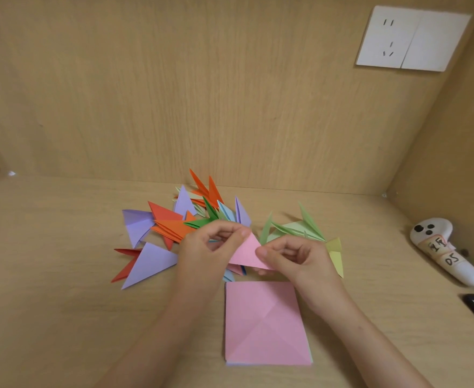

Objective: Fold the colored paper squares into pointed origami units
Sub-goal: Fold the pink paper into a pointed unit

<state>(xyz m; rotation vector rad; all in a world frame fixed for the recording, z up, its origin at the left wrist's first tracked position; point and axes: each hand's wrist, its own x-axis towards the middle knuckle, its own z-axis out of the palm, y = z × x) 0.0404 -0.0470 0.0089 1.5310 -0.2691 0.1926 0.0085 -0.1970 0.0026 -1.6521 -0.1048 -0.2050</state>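
Pink paper triangle [246, 252], apex away

A light wooden desk [48, 275] meets a matching wood-grain back wall [174, 93], with a side wall [454, 163] closing the right. A white socket plate [412, 37] sits high on the back wall, near that corner.

Forearms reach forward; left hand [212, 245] and right hand [296, 260] pinch pink paper [247, 254].
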